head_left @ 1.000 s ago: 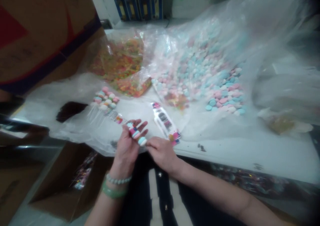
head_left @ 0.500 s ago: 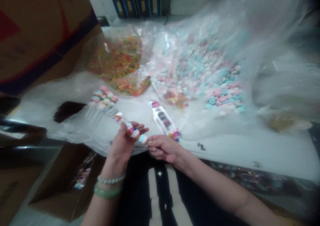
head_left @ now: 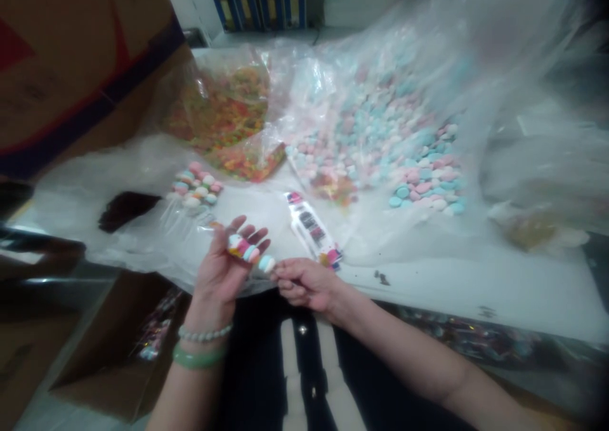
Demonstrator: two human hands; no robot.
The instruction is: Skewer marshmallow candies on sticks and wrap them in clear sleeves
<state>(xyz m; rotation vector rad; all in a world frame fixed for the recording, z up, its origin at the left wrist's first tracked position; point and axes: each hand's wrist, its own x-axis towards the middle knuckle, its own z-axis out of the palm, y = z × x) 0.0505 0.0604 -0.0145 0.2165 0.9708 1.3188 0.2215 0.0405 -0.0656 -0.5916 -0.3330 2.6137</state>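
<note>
Left hand (head_left: pixel 222 271): scooted left, gripping candy skewer (head_left: pixel 250 252)
Right hand (head_left: pixel 309 282): pinching its end, bench's (head_left: pixel 438 285) near edge
Colors: pastel blue, pink

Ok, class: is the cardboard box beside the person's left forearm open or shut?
Open. The cardboard box is uncovered where its top shows, and shiny pieces are visible inside. How full, I cannot tell.
</note>
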